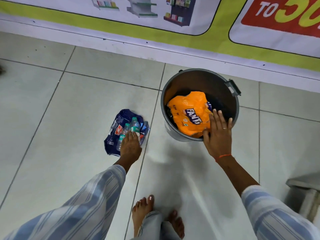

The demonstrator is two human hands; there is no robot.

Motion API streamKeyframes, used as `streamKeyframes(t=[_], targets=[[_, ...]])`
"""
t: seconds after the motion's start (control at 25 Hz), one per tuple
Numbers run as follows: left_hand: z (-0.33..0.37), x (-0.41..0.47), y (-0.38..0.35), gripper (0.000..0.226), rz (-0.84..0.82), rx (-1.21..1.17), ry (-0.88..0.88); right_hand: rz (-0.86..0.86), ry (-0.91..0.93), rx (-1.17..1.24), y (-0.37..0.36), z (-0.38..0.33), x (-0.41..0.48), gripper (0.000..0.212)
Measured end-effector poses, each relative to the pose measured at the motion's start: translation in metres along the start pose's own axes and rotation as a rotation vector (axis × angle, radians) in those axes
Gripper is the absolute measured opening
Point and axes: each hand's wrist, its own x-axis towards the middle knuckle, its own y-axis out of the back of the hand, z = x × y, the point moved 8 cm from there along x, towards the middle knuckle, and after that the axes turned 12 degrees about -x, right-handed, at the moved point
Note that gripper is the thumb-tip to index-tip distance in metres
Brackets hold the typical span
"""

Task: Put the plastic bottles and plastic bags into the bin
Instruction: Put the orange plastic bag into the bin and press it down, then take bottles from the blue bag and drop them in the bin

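Observation:
A grey round bin (223,87) stands on the tiled floor near the wall. An orange Fanta plastic bag (188,111) lies inside it. My right hand (219,134) rests flat over the bin's near rim, fingers spread, touching the orange bag's edge. To the left, a dark blue plastic bag (119,120) lies on the floor with two clear plastic bottles (129,129) on top of it. My left hand (130,146) reaches down onto the bottles, fingers curled over their lower ends; whether it grips them is unclear.
A printed banner (173,23) runs along the wall base behind the bin. My bare feet (143,210) stand on the tiles below. A grey low object (304,186) sits at the right edge. The bin has a handle clip (233,87) on its far right rim.

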Motion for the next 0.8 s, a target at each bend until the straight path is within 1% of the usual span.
streamKeyframes(t=[0.12, 0.2, 0.32, 0.4, 0.48, 0.52, 0.6, 0.64, 0.8], targets=[[-0.012, 0.039, -0.027, 0.074, 0.006, -0.035, 0.017, 0.131, 0.027, 0.001, -0.008, 0.002, -0.001, 0.058], [-0.015, 0.059, -0.036, 0.078, 0.032, -0.078, 0.041, 0.183, 0.028, 0.015, -0.008, 0.004, -0.003, 0.057], [-0.018, 0.072, -0.044, 0.089, 0.057, -0.085, 0.118, 0.208, 0.038, 0.022, -0.009, 0.003, -0.001, 0.057], [-0.016, 0.068, -0.039, 0.094, 0.087, -0.109, 0.134, 0.203, 0.045, 0.010, -0.010, 0.001, -0.001, 0.056], [-0.001, 0.053, -0.016, 0.091, 0.133, -0.137, 0.116, 0.170, 0.047, -0.006, -0.009, 0.001, -0.001, 0.057], [0.010, 0.046, 0.000, 0.085, 0.180, -0.180, 0.101, 0.143, 0.045, -0.016, -0.010, 0.001, -0.001, 0.057], [0.035, 0.025, 0.047, 0.073, 0.304, -0.288, 0.086, 0.065, 0.037, -0.038, -0.008, 0.000, -0.001, 0.060], [0.050, 0.011, 0.072, 0.071, 0.371, -0.315, 0.069, 0.020, 0.030, -0.054, -0.006, -0.002, 0.000, 0.060], [0.114, -0.044, 0.146, 0.080, 0.557, -0.371, -0.089, -0.142, -0.062, -0.059, 0.003, 0.003, -0.001, 0.060]])
